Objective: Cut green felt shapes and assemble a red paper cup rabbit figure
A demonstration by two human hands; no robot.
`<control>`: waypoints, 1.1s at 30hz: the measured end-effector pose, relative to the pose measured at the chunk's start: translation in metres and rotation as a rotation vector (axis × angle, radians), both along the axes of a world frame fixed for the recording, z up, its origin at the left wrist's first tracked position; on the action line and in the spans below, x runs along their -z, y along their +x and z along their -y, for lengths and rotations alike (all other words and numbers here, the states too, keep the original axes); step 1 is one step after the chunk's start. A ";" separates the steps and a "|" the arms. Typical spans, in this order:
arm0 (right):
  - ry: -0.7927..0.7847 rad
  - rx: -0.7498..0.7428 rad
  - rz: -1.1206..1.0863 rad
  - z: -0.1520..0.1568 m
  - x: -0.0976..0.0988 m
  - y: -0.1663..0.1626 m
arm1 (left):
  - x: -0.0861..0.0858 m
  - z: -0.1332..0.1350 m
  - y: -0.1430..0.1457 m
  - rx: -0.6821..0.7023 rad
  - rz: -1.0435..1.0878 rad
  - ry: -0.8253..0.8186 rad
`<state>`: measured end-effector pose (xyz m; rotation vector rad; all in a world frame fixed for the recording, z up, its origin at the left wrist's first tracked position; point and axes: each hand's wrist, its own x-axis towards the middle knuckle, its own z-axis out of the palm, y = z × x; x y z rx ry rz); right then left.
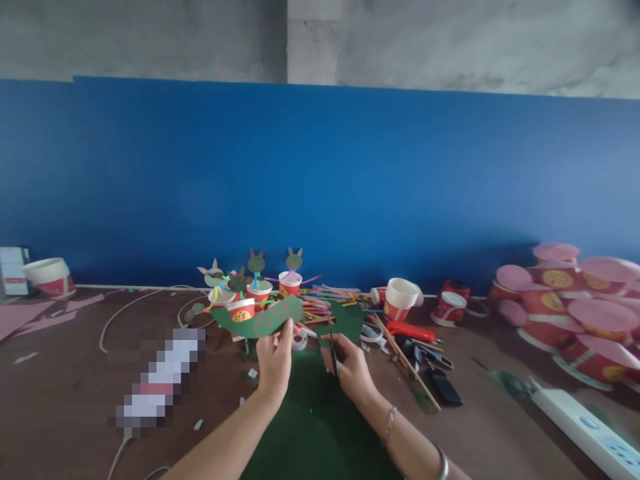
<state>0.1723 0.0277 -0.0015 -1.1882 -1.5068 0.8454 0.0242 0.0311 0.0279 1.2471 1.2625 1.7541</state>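
My left hand pinches a curved strip of green paper and holds it up over the brown table. My right hand is closed round dark scissors, their blades pointing up toward a second piece of green paper. A large green sheet lies under both forearms. Just behind the strip stand red and white paper cups topped with green paper animal heads on straws.
Coloured straws, tape rolls, a red cutter and black tools lie to the right of my hands. Pink-lidded red cups pile at the far right. A white power strip sits front right, a cable and paper scraps at left.
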 end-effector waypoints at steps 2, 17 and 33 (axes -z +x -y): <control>-0.094 -0.139 -0.117 0.004 -0.003 -0.004 | 0.002 -0.001 0.004 0.024 0.162 -0.095; -0.278 -0.370 -0.312 0.018 -0.010 -0.017 | 0.001 0.014 0.014 0.189 0.097 -0.219; -0.257 -0.347 -0.309 0.017 -0.009 -0.017 | 0.001 0.014 0.014 0.233 0.077 -0.226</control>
